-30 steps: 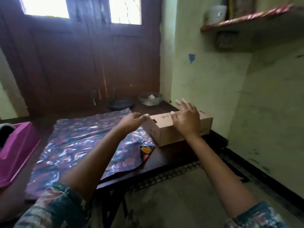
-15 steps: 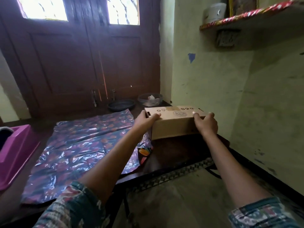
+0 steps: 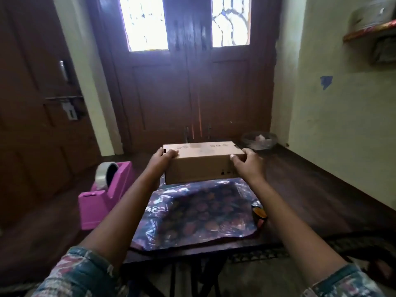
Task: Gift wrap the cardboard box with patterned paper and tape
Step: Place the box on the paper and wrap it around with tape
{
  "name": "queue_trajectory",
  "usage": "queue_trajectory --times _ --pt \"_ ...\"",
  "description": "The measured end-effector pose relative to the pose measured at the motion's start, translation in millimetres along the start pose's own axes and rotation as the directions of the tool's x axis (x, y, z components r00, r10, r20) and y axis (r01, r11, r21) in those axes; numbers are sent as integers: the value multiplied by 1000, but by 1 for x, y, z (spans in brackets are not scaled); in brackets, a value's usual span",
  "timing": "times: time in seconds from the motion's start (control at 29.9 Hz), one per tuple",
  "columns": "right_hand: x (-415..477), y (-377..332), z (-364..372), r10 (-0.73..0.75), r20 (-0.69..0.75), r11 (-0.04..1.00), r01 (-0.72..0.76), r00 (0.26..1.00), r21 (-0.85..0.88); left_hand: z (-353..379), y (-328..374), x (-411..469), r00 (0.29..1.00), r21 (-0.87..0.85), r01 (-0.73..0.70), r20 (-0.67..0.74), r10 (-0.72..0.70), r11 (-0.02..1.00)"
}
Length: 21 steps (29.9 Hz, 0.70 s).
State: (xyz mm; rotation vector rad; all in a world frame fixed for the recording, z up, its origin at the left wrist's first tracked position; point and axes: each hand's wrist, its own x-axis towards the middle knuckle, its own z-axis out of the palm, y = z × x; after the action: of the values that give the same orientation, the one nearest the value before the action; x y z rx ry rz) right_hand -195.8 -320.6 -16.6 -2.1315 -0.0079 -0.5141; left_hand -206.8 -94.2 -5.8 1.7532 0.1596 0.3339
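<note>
I hold a brown cardboard box point(image 3: 201, 166) by its two ends, over the far part of the patterned paper. My left hand point(image 3: 164, 158) grips the left end with the thumb on top. My right hand point(image 3: 246, 163) grips the right end. The shiny purple patterned paper point(image 3: 199, 213) lies flat on the dark wooden table point(image 3: 304, 202) below and in front of the box. A pink tape dispenser point(image 3: 102, 194) with a clear tape roll point(image 3: 106, 173) stands on the table to the left.
A clear bowl point(image 3: 259, 139) with something pale in it sits at the table's far right corner by the wall. Dark wooden doors stand behind the table. A wall shelf point(image 3: 368, 33) hangs at the upper right.
Both hands took hold of the box at the right of the table, lifted it and carried it left over the paper. The view swung left, bringing the tape dispenser fully into sight.
</note>
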Motion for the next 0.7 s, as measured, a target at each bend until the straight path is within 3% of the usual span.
queue_trajectory --times 0.33,0.6,0.7 --pt "-12 10 30 11 44 999 -9 999 -41 -14 -38 0 993 -117 107 67 -100 987" --pt "-3 23 36 104 27 992 -102 994 -72 -19 -46 7 982 2 159 104 -159 987" --pt "18 25 35 115 -16 991 -116 993 -62 -22 -35 19 989 102 140 34 -144 985"
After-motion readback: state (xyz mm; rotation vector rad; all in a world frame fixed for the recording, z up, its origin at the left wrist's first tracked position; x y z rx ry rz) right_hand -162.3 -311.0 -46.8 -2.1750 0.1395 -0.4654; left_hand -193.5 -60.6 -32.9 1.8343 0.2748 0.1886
